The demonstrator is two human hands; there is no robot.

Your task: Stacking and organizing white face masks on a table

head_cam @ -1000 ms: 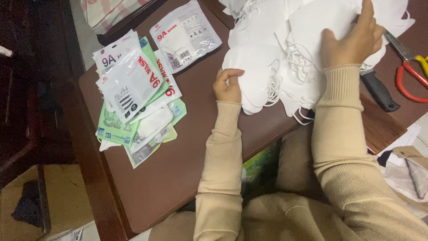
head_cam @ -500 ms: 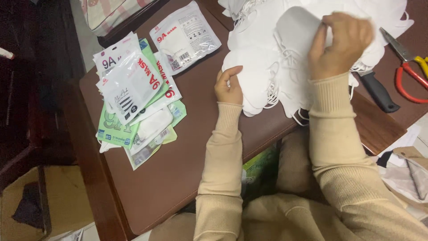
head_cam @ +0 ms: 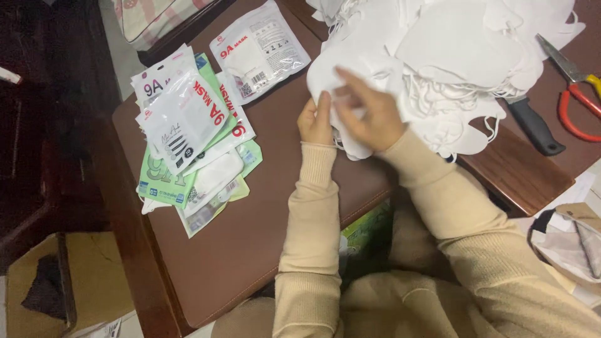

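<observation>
Presently: left hand (head_cam: 317, 120) and right hand (head_cam: 369, 116), grips pinching white folded fabric mask (head_cam: 350, 81) off loose mask heap (head_cam: 463, 50); sealed packets (head_cam: 188, 131) stacked at nine o'clock on brown table (head_cam: 263, 238), kept separate.

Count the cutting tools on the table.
2. The red-handled scissors lie at the table's right edge; the black-handled knife lies just left of them, its blade hidden under the pile of white masks. More could be buried there.

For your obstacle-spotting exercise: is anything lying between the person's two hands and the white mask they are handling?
Nothing visible does. The left hand and right hand both already touch the white mask at the near edge of the mask pile.
</observation>
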